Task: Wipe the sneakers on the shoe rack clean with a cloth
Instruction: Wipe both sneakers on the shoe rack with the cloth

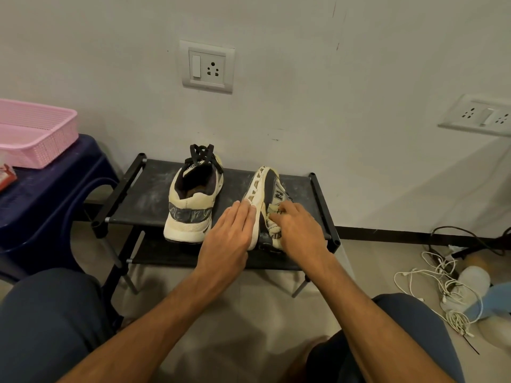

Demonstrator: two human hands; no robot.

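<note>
Mid-wipe on tipped sneaker (272, 189): left grip (229, 233) flat against its sole (255, 196); right grip (298, 228) bunches cloth (272, 226) on its side. Next, likely: rub toeward.

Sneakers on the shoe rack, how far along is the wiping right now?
Nothing looks finished for sure. In hand: the right sneaker lies tipped on its side, left hand flat against its sole, right hand holding the cloth to its upper near the N logo. To do: the upright sneaker beside it, no hand on it, yellowed at the heel, on the dusty shoe rack.
</note>
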